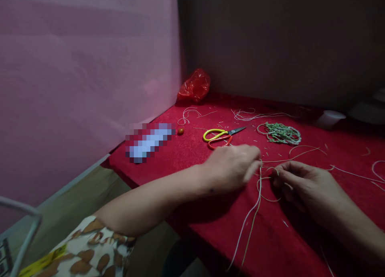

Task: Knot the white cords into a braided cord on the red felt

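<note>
Thin pale cords (259, 196) run down the front of the red-covered table and over its edge. My left hand (233, 166) is closed at their upper end, its fingertips pinching the cord; the motion blurs it a little. Just to the right, my right hand (296, 180) pinches a thin tan cord (272, 200) that loops between the two hands. Beyond my left hand lie scissors (219, 136) with one yellow and one red handle, blades pointing right. A bundle of green and white knotted cord (281, 133) rests behind my right hand.
A red plastic bag (195, 85) sits in the far corner by the pink wall (90, 68). Nearby are a small brown bead (180, 131) and a blurred-out flat item (150, 142). Loose white strings (258, 116) and a white cup (331, 118) are at the back.
</note>
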Action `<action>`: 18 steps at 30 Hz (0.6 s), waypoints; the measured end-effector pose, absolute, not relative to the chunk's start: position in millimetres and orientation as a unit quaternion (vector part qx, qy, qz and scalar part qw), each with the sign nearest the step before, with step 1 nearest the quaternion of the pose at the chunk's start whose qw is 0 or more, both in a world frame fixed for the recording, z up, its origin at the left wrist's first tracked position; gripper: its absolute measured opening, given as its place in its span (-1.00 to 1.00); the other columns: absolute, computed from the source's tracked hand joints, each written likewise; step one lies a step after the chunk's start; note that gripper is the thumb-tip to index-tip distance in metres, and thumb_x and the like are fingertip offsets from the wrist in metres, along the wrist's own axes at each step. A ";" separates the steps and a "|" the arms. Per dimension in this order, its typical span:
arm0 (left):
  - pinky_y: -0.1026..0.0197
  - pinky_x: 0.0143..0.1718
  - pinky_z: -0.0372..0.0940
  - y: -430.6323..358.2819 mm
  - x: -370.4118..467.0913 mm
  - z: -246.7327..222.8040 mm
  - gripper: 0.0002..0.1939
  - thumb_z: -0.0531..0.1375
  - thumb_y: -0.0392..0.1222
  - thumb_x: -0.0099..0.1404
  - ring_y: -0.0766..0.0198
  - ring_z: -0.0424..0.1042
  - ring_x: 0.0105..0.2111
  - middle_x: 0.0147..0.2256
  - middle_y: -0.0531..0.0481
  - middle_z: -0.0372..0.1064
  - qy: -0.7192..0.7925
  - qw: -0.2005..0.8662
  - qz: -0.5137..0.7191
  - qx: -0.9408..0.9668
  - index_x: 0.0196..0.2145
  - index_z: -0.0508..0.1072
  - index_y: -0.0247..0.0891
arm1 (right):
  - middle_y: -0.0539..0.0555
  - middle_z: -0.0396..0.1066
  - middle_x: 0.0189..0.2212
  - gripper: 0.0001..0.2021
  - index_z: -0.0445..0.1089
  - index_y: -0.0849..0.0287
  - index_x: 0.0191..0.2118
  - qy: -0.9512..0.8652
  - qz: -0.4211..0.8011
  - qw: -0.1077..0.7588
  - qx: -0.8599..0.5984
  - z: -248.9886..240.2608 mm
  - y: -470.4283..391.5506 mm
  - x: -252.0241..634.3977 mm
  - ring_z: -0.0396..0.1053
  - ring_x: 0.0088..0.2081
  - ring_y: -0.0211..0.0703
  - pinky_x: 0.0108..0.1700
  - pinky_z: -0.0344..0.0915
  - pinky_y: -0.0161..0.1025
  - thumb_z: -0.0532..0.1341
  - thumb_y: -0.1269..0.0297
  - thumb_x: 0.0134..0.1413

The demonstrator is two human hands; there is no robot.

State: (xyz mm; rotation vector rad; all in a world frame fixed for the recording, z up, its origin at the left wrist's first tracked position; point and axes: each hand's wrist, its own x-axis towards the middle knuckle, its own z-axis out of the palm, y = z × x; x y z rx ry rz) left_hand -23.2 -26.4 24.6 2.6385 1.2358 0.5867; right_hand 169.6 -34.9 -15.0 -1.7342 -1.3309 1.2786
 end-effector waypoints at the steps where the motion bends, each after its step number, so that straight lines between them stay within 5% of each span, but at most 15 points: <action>1: 0.24 -0.26 0.28 -26.5 -40.4 32.3 -0.78 -0.04 -0.19 0.31 0.29 0.41 -0.29 -0.27 -0.03 0.43 0.427 0.100 0.245 0.864 -0.23 0.35 -0.27 | -0.10 0.17 -0.82 -0.71 0.25 0.19 -0.56 -0.502 0.480 0.298 -0.655 -14.0 -35.3 169.1 0.00 -0.82 -0.41 -0.80 -0.12 -0.47 0.15 0.05 -0.07; 5: 0.20 -0.22 0.26 -21.1 -135.1 50.3 -0.75 0.00 -0.22 0.26 0.26 0.41 -0.29 -0.33 -0.02 0.45 0.614 0.036 0.372 0.695 -0.11 0.33 -0.25 | -0.11 0.15 -0.83 -0.74 0.25 0.18 -0.54 -0.504 0.492 0.293 -0.646 -11.1 -36.0 167.7 -0.03 -0.82 -0.43 -0.79 -0.15 -0.48 0.13 0.08 -0.06; 9: 0.02 -0.12 0.21 -16.9 -213.0 36.6 -0.67 0.00 -0.23 0.22 0.09 0.39 -0.18 -0.32 -0.06 0.48 0.768 -0.048 0.307 0.560 -0.06 0.32 -0.26 | -0.11 0.16 -0.79 -0.75 0.25 0.18 -0.51 -0.490 0.510 0.287 -0.646 -11.2 -34.7 166.8 -0.03 -0.79 -0.44 -0.77 -0.14 -0.49 0.14 0.09 -0.06; 18: -0.02 0.01 0.11 -20.3 -233.9 -4.4 -0.67 -0.07 -0.21 0.24 0.01 0.28 -0.03 -0.10 -0.21 0.37 0.787 -0.125 0.252 0.548 -0.11 0.33 -0.33 | -0.10 0.18 -0.75 -0.76 0.27 0.17 -0.49 -0.480 0.515 0.291 -0.648 -15.5 -36.0 171.0 -0.03 -0.78 -0.44 -0.75 -0.14 -0.47 0.15 0.08 -0.05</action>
